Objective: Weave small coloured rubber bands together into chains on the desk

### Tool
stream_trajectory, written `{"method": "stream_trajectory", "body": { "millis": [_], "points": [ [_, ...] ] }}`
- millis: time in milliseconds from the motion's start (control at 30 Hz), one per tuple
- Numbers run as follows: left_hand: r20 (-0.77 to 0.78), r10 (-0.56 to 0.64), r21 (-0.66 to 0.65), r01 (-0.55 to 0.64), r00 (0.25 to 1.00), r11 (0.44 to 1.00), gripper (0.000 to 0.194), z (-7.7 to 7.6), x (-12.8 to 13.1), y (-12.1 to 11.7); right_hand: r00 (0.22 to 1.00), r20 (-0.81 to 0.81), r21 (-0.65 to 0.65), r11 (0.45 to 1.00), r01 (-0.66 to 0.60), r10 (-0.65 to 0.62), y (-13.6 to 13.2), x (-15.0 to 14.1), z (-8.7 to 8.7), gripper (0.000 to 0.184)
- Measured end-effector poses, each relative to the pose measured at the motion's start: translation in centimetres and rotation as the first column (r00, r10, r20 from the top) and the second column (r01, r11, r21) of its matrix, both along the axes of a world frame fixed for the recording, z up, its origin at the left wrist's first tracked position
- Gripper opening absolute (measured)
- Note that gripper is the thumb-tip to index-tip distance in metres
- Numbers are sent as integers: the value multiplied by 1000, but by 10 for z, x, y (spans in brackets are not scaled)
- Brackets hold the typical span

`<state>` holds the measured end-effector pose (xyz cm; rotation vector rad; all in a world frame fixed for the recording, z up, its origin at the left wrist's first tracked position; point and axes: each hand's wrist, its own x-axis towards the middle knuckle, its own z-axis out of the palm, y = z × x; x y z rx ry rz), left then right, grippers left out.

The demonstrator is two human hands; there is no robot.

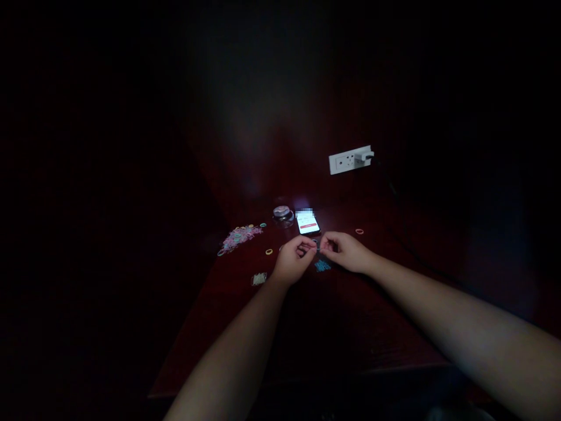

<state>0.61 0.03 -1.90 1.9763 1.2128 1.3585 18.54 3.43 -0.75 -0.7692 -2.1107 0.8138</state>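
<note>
My left hand [294,257] and my right hand [344,251] meet over the table, thumbs and fingertips pinched close together. Between them stretches a small bluish elastic band [318,250], mostly hidden by the fingers. Just below the fingertips lies a small bunch of blue elastic bands [322,266]. A pale yellow bunch of bands [258,279] rests left of my left wrist, and a single yellow band [269,252] lies left of that hand. Farther left spreads a loose heap of mixed-colour elastic bands [240,238].
Behind my hands, a phone [308,223] with a lit screen stands beside a round clear container [283,216]. One reddish band [359,231] lies to the right on the dark red table [342,327]. A wall socket [349,161] holds a plugged-in charger with a dark cable.
</note>
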Motion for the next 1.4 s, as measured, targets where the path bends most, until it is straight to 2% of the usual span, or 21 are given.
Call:
{"method": "stream_trajectory", "body": {
  "millis": [233,367,500,600,767,933,1100,1233,1400],
  "points": [
    [19,67,52,-68,998,996,8,4,-1,0,1000,8,-3,1000,-6,6,2,2,-1,12],
    [77,119,29,-122,990,992,7,5,-2,1,1000,-15,6,1000,-7,7,4,2,-3,11],
    [65,48,9,-49,997,999,10,5,0,-1,995,-97,-44,999,-17,13,3,1,-3,18],
    [53,9,5,-9,999,1000,13,4,1,-2,998,-64,-22,999,-28,26,1,1,1,14],
    [41,36,38,-38,998,999,10,4,0,-2,1000,-26,-7,1000,-17,17,-1,1,4,12],
    [51,72,65,-75,996,995,10,5,-1,-1,1000,-24,5,1000,-10,11,3,2,0,10],
    [39,47,49,-49,998,998,11,5,1,-1,999,-38,-37,999,-39,38,5,2,-4,17],
    [44,18,39,-20,999,999,12,4,3,-1,998,-40,-12,999,-47,47,3,2,-2,18],
    [34,62,94,-65,998,993,10,3,1,0,999,-43,14,999,-29,30,3,3,-1,19]
  ]
}}
